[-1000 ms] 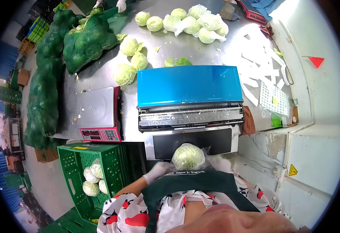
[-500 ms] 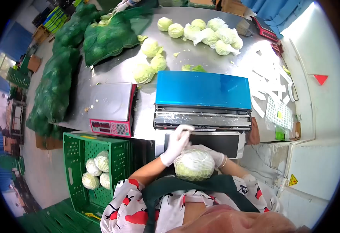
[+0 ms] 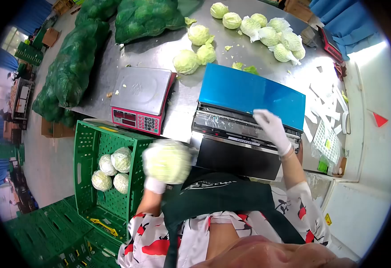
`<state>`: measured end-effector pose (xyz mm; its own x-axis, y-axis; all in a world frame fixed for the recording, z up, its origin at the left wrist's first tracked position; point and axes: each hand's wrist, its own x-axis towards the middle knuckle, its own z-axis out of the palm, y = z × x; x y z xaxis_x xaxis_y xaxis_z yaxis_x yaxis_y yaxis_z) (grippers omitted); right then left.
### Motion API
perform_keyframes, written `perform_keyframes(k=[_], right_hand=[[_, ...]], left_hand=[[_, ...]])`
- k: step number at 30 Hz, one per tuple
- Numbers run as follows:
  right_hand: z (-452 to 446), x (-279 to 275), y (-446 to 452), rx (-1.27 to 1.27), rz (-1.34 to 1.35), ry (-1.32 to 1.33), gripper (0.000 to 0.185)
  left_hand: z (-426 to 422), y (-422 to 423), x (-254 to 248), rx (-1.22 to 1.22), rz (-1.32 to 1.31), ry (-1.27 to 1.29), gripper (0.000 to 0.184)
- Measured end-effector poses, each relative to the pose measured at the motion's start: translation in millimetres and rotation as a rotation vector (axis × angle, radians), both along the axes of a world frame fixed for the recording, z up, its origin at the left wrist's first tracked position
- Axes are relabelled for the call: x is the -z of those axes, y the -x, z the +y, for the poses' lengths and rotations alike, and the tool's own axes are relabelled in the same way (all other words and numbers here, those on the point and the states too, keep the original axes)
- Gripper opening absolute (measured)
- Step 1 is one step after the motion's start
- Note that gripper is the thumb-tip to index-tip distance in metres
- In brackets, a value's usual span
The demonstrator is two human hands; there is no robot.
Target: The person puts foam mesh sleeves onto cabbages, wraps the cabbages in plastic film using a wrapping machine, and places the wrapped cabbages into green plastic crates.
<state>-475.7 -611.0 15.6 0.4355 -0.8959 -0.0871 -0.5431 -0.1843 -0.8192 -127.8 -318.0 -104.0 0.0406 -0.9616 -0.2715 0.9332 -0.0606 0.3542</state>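
My left hand (image 3: 154, 184), in a white glove, holds a pale green cabbage (image 3: 168, 161) from below and behind. The cabbage is blurred by motion and hides most of that hand's fingers. It hangs between the green crate and the wrapping machine. My right hand (image 3: 273, 130), also gloved, is over the film slot of the wrapping machine (image 3: 249, 96), which has a blue lid and a black front plate. Its fingers stretch toward the lid's front edge, and nothing shows in them. Several wrapped cabbages (image 3: 121, 160) lie in the green crate (image 3: 86, 178).
A scale (image 3: 142, 91) stands left of the machine on the metal table (image 3: 191, 105). Loose cabbages (image 3: 198, 35) and net-wrapped ones (image 3: 289, 41) lie behind. Green net sacks (image 3: 148, 20) sit at the back left, white strips (image 3: 325, 96) at the right.
The cabbage has moved from in front of my chest leftward toward the crate, in my left hand. My right hand has left it and reached forward over the machine. The view has turned.
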Motion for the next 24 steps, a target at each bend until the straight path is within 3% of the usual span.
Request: perform_keyframes(k=[1,3,5,6,7,9,10,11,12,13,15,19,22,24], right_hand=[[-16.4,12.2,-2.0,0.009,-0.031,0.069,0.028],[-45.4,28.7,-5.2,0.012,0.072,0.261,0.025],[-69.8,39.3,-9.6,0.012,0.131,0.329,0.024],[-80.5,46.7,-11.7,0.026,0.139,0.342,0.024],[-88.7,49.9,-14.9,0.02,0.143,0.351,0.024],[-103.5,57.0,-20.6,0.011,0.151,0.369,0.024],[-112.2,65.6,-21.2,-0.013,0.138,0.374,0.025],[-119.5,75.5,-24.5,0.002,0.147,0.45,0.026],[-125.4,86.2,-27.6,0.015,0.159,0.525,0.026],[-130.8,94.5,-29.9,0.03,0.172,0.599,0.027],[-136.8,100.3,-43.2,0.047,0.219,0.643,0.03],[-141.4,102.7,-57.2,0.09,0.252,0.711,0.03],[-143.4,99.5,-55.3,0.084,0.173,0.686,0.027],[-144.7,101.4,-53.6,0.11,0.135,0.664,0.024]], left_hand=[[18.4,-32.0,-7.2,-0.114,-0.146,0.003,0.062],[103.8,-140.7,13.5,-0.554,-0.387,-0.234,0.061],[88.5,-148.3,-92.1,-0.708,-0.485,-0.443,0.064],[90.6,-140.6,-120.8,-0.699,-0.668,-0.54,0.064],[109.9,-161.0,-120.3,-0.637,-0.562,-0.614,0.065],[144.2,-210.5,-94.7,-0.356,-1.178,-0.927,0.069],[158.7,-245.0,-67.6,-0.204,-1.554,-1.211,0.071],[106.2,-208.9,-94.7,-0.093,-2.224,-1.385,0.069],[62.1,-197.2,-106.0,-0.22,-2.363,-1.2,0.064],[13.2,-186.9,-113.2,-0.371,-2.282,-0.948,0.064],[-93.4,-154.3,-118.9,-0.399,-2.139,-0.578,0.065],[-273.9,-127.1,-74.8,0.094,-2.536,0.002,0.106],[-378.5,-100.4,-43.0,0.329,-2.742,0.01,0.126],[-422.5,-93.8,-26.6,0.506,-2.72,-0.05,0.134]])
